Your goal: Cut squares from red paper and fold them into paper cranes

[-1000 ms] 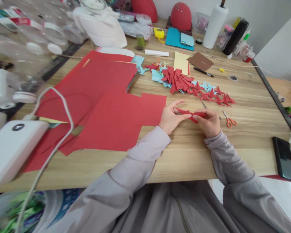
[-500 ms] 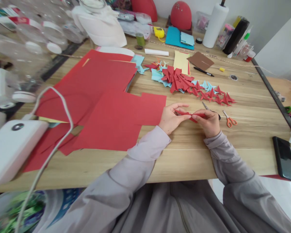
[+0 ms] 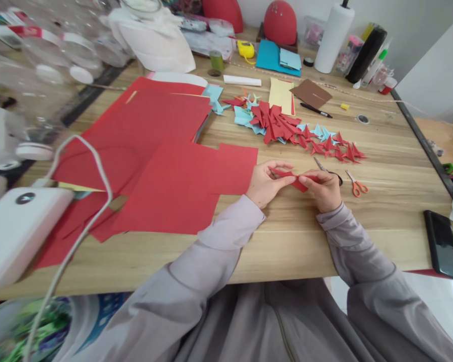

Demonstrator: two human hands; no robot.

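Both my hands pinch one small folded piece of red paper (image 3: 295,178) just above the wooden table (image 3: 287,236). My left hand (image 3: 265,182) grips its left end with thumb and fingers closed. Closed on the right end is my right hand (image 3: 324,190). The paper lies long and narrow between them. Large red paper sheets (image 3: 162,161) lie flat to the left of my hands. A row of folded red and light-blue paper figures (image 3: 298,131) lies on the table beyond my hands.
Small orange-handled scissors (image 3: 357,184) and dark scissors (image 3: 326,170) lie right of my hands. A black phone (image 3: 443,245) rests near the right edge. A white device (image 3: 18,231) with a cable sits front left. Clear plastic bottles, a paper towel roll (image 3: 334,35) and craft supplies crowd the back.
My hands have barely moved. The fingers shifted slightly on the folded red paper, which stays held between them.
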